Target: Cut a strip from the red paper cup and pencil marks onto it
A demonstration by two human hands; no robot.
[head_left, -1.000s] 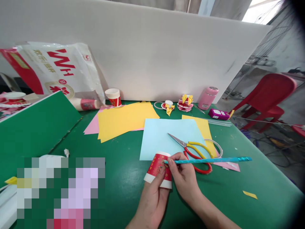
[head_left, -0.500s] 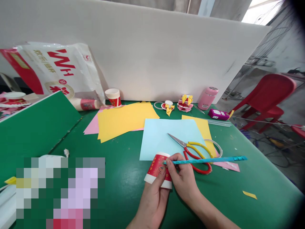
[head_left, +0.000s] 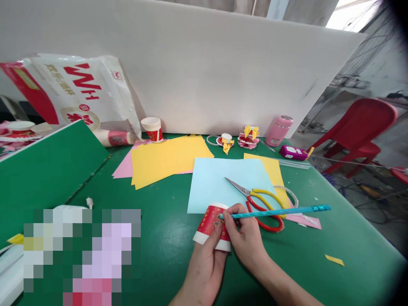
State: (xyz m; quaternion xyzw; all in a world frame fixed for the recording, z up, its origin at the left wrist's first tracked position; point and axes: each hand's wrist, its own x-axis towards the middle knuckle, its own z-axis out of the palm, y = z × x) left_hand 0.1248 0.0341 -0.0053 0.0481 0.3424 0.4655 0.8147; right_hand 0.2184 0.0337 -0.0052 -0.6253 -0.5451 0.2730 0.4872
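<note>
A red paper cup (head_left: pixel 208 221) with white bands lies tilted in my left hand (head_left: pixel 207 259), thumb on its printed side and the other fingers hidden behind or inside it. Between the fingertips of my right hand (head_left: pixel 245 233) is a blue pencil (head_left: pixel 277 213), pinched close to its tip. That tip meets the cup's red side, and the pencil's shaft points right. Just beyond my right hand, scissors (head_left: pixel 251 193) with one yellow and one red handle rest partly on a light blue paper sheet (head_left: pixel 223 174).
Yellow sheets (head_left: pixel 168 159) lie behind on the green table. Stacked paper cups (head_left: pixel 152 128), two small paper crafts (head_left: pixel 248 138), a pink bottle (head_left: pixel 279 131) and a purple packet (head_left: pixel 293 152) line the white board (head_left: pixel 223 72). A glue gun-like white object at left is blurred.
The view has shifted very slightly. Both hands, the cup and the pencil hold nearly the same position as before.
</note>
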